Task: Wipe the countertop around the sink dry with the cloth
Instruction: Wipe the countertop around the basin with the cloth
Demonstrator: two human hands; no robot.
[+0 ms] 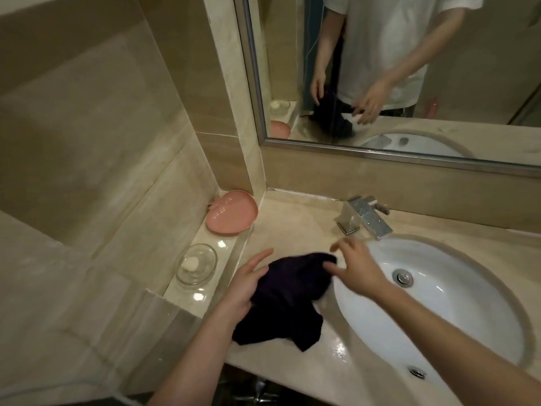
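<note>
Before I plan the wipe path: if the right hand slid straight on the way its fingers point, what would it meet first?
The right hand points up-left along the countertop; bare counter lies ahead, then probably the raised ledge near the pink dish. Depth is uncertain.

Left hand (246,284) and right hand (355,266) forward, fingers spread, no closed grip.
</note>
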